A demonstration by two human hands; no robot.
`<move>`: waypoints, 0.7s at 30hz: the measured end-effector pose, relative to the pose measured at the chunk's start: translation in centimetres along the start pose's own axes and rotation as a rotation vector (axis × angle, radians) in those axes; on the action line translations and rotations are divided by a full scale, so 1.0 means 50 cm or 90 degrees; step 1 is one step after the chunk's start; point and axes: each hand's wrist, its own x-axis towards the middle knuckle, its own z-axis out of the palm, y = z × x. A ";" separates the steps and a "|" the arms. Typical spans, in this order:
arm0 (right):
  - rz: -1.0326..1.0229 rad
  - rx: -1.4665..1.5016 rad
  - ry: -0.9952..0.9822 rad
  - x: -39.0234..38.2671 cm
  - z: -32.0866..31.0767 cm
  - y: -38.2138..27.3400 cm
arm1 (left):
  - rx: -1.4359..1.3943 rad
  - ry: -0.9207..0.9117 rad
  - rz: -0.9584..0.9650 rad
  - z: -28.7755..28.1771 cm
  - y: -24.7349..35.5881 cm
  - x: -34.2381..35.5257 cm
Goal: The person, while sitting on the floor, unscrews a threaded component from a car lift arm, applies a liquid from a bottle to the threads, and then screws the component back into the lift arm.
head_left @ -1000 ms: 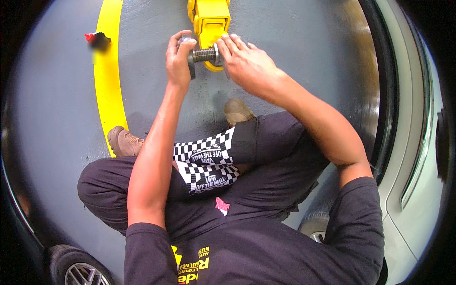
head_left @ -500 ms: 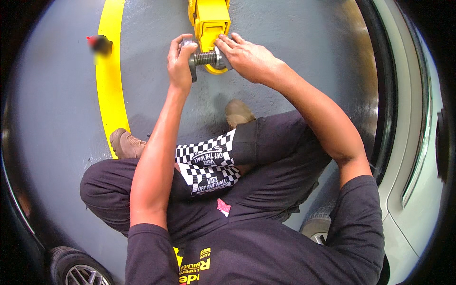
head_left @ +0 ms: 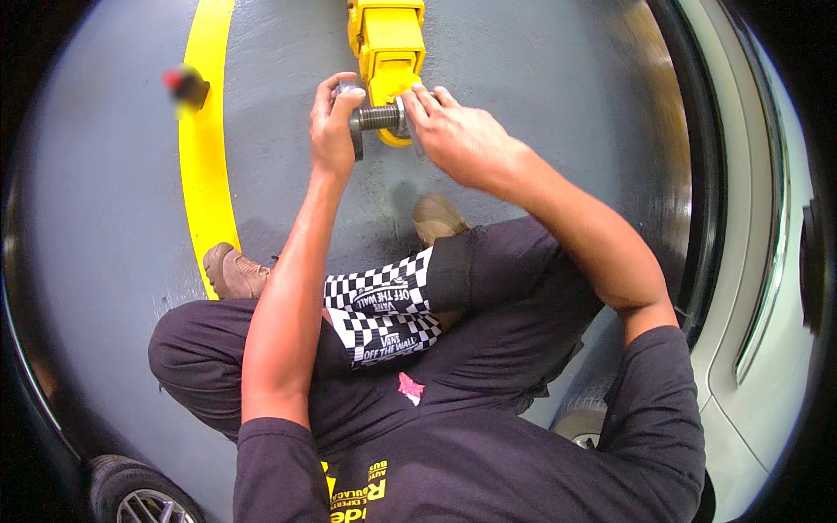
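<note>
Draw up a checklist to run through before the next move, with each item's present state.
1. Left hand grips the dark end of the threaded rod: ok.
2. Right hand is at the rod's opposite end: ok, fingers extended there.
3. Right hand's hold is firm: cannot tell, the palm side is hidden.
4. Threads show between the hands, with no finger across them: ok.
5. Rod is apart from the yellow beam: cannot tell; they overlap in this view and any gap is hidden.
6. Gloves are worn: not ok, both hands are bare.
</note>
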 end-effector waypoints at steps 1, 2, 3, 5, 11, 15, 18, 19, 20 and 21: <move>0.009 -0.002 0.021 -0.012 0.003 -0.008 | -0.027 0.002 -0.017 0.004 0.001 -0.004; 0.009 0.001 0.019 -0.012 0.007 -0.009 | -0.026 0.003 -0.020 0.005 0.003 -0.005; 0.013 0.008 0.055 -0.009 0.012 -0.009 | -0.034 0.009 -0.009 0.006 0.006 -0.004; 0.016 0.020 0.089 0.014 0.024 0.008 | -0.060 0.006 0.004 0.007 0.001 -0.001; -0.003 -0.009 0.018 0.006 0.003 -0.004 | -0.025 0.006 -0.010 0.000 -0.003 -0.006; 0.037 -0.024 0.075 -0.003 0.014 -0.019 | -0.029 0.002 0.007 0.004 0.004 -0.003; 0.036 0.002 0.057 0.033 0.033 0.044 | -0.043 -0.002 0.001 0.007 -0.006 0.003; 0.018 0.007 0.039 0.035 0.025 0.045 | -0.042 0.000 0.003 0.004 -0.005 0.002; 0.001 0.012 0.019 0.038 0.019 0.043 | -0.036 0.000 0.002 0.000 -0.005 -0.002; 0.020 -0.010 0.018 0.022 0.018 0.026 | -0.030 0.001 0.000 -0.002 -0.005 -0.003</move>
